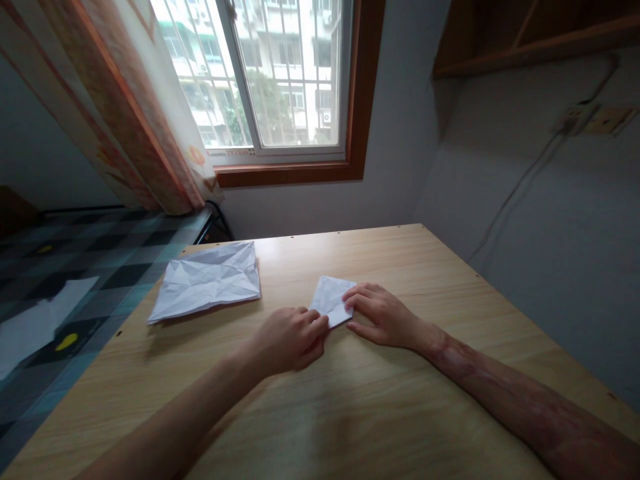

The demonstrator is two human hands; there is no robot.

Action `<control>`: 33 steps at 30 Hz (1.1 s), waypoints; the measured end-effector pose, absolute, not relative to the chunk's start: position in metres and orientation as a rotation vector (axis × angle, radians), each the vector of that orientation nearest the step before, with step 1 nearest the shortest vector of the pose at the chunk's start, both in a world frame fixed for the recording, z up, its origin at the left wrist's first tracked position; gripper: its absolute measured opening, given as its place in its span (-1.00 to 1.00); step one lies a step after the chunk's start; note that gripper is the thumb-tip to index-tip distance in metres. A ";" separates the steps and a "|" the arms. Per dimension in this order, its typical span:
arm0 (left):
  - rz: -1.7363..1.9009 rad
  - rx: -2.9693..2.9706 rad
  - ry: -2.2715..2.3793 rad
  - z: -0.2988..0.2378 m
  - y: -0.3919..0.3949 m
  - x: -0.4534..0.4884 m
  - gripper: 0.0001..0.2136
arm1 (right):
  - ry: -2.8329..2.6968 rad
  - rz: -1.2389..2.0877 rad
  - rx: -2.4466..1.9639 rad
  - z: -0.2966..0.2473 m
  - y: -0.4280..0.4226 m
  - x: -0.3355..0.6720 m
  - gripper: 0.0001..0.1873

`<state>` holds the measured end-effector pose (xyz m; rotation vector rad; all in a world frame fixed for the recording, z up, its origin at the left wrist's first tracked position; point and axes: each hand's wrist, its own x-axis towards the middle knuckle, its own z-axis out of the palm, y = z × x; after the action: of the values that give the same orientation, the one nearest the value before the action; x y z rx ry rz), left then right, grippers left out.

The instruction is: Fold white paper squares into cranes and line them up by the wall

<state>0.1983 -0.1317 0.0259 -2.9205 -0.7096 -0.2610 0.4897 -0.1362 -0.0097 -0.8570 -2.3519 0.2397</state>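
Observation:
A small folded white paper [331, 297] lies near the middle of the wooden table [400, 253]. My left hand [290, 339] is curled, its fingertips pinching the paper's near left edge. My right hand [383, 315] rests on the paper's right side, fingers bent and pressed onto its edge. Both forearms reach in from the near side of the table.
A larger crumpled white sheet [207, 280] lies at the table's far left. Beside the table on the left is a bed with a checked cover [75, 267] and white paper [35, 323] on it. A window [280, 73] and curtain [140, 107] stand behind.

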 end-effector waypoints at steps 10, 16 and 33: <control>-0.983 -3.157 -1.169 0.025 -0.122 0.188 -0.76 | -1.975 0.403 -0.947 -0.015 -0.129 0.492 -0.82; -1.675 -3.201 -1.584 0.025 -0.126 0.201 -0.66 | -1.494 0.832 -0.992 -0.029 -0.120 0.499 -0.67; -0.714 -3.154 -0.868 0.001 -0.122 0.198 -0.64 | -1.965 0.398 -1.187 -0.026 -0.118 0.499 -0.82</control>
<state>0.1978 -0.1219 0.0007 -3.1542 -0.8684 -0.7136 0.4993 -0.1180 -0.0256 -1.1874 -1.9647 0.3977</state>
